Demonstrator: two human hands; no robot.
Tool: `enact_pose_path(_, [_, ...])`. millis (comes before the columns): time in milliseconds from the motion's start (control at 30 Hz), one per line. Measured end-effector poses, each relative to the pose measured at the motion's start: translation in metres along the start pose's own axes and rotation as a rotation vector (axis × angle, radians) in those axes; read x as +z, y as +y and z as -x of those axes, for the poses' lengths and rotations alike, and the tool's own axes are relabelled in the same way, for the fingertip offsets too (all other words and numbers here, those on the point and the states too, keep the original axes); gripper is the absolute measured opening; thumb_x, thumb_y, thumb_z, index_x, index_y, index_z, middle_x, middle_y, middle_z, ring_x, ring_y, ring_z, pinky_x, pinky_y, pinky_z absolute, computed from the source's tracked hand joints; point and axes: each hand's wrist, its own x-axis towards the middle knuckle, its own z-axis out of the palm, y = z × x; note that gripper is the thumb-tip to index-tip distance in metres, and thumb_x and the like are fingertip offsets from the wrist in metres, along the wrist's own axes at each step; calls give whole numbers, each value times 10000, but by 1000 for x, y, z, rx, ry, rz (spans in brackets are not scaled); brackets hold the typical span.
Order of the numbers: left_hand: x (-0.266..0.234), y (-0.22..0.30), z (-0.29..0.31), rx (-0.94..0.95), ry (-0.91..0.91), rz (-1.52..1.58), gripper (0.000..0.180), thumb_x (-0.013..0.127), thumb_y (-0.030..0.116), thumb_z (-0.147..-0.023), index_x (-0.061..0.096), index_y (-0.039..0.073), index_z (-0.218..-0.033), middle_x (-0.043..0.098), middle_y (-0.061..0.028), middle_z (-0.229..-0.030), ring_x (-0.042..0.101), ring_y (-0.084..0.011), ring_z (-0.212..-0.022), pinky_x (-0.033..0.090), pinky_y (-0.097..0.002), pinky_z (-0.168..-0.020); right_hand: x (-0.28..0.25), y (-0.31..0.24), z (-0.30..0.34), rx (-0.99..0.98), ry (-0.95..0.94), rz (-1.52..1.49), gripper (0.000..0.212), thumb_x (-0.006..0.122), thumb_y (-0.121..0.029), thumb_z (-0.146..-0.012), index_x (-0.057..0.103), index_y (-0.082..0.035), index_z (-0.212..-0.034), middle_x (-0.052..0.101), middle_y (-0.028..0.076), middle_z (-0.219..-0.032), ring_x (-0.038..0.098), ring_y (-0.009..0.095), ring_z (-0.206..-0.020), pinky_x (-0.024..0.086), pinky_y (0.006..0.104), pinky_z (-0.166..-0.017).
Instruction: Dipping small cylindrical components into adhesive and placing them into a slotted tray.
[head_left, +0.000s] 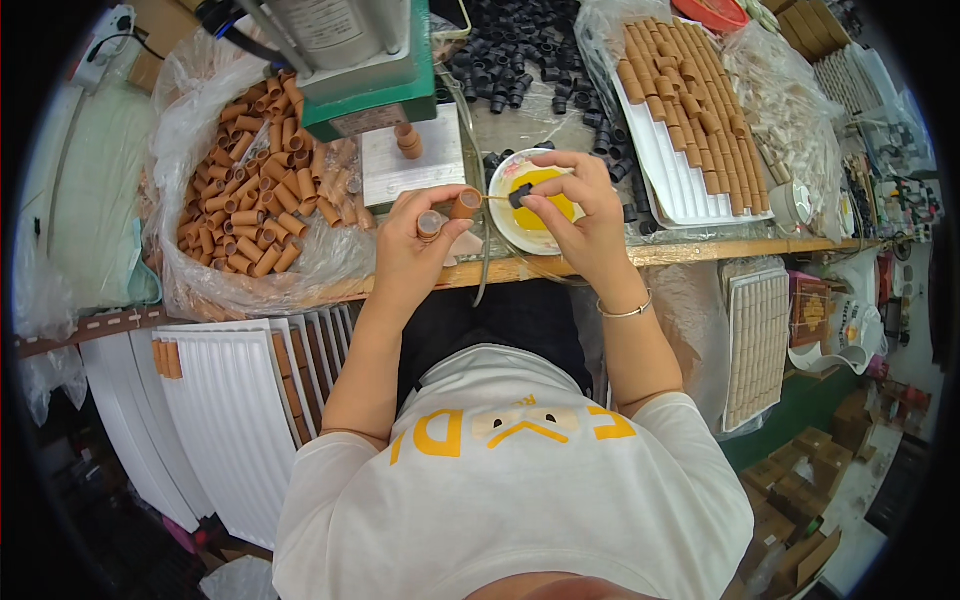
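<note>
My left hand (408,240) is closed around two brown tubes: one (466,204) sticks out at the fingertips, and the other (430,225) sits lower in the fingers with its end facing up. My right hand (583,208) pinches a small black plastic fitting (521,195) between thumb and fingers. A thin yellowish stick (497,197) runs from the fitting to the rim of the upper tube; its far end is hard to make out. Under my right fingers stands a white bowl (508,232) with yellow liquid (540,212) in it.
A green press (370,110) stands over a metal plate (385,180) bearing a brown tube (408,141). Left lies a plastic bag of brown tubes (250,200). Black fittings (500,75) are heaped behind. A white tray (690,205) of tubes sits right, above the wooden table edge (700,248).
</note>
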Motion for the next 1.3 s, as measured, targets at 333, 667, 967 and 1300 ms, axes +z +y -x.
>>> enact_pose_path(333, [57, 20, -7, -783, 106, 1449, 350, 564, 197, -987, 458, 137, -1315, 581, -47, -1147, 562, -144, -1086, 458, -323, -959, -6, -11, 0, -193, 125, 132, 175, 756, -83, -680, 623, -87, -793, 638, 78, -1085, 569, 286, -1002, 408, 409, -857])
enact_pose_path(667, [53, 13, -16, -787, 198, 1413, 296, 580, 190, -979, 484, 104, -1246, 600, -47, -1143, 577, -152, -1070, 465, -299, -926, -88, 94, -50, 156, 400, 695, 272, 777, -236, -790, 633, -27, -890, 634, 110, -856, 575, 276, -765, 480, 396, -722])
enact_pose_path(967, [25, 3, -18, -256, 403, 806, 313, 583, 98, -968, 414, 51, -1227, 606, -189, -1184, 585, -189, -1094, 450, -303, -972, -107, 135, -83, 452, 208, 887, 315, 762, -360, -776, 678, -77, -887, 703, 107, -891, 678, 276, -846, 517, 430, -714])
enact_pose_path(1300, [10, -7, -13, -104, 442, 567, 315, 639, 27, -914, 467, 11, -1177, 617, -161, -1150, 598, -172, -1051, 473, -290, -935, 35, -17, -35, 146, -270, 22, 316, 813, -147, -670, 649, -128, -940, 663, 3, -863, 593, 202, -718, 344, 367, -699])
